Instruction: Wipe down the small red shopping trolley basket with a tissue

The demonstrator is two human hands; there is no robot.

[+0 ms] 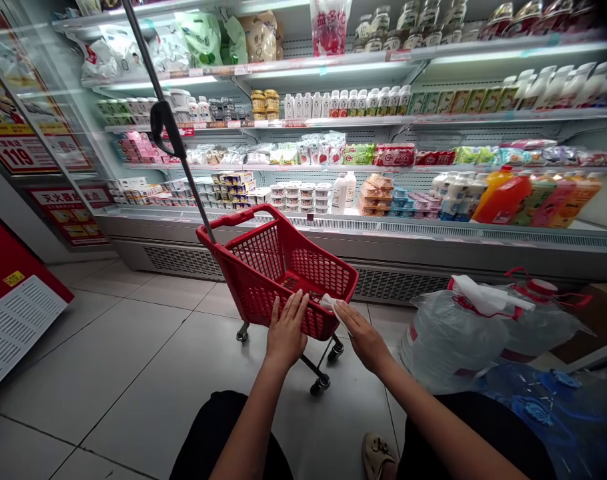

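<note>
A red plastic shopping basket cart (253, 280) on small dark wheels stands in front of me, with a long black pole handle (148, 67) rising at its left. My left hand (287, 327) lies with fingers stretched out against the near side of the basket, just below its rim. With my right hand (361, 333) I hold a white cloth or tissue (331, 303) against the rim at the basket's near right corner. Part of the cloth is hidden under my fingers. No goods show inside the basket where I can see in.
Behind the cart runs a lit refrigerated shelf (383, 230) stocked with dairy and drinks. Big water bottles (453, 340) in clear bags stand at my right, with blue bottles (533, 407) nearer. A red and white appliance (18, 293) is at the left.
</note>
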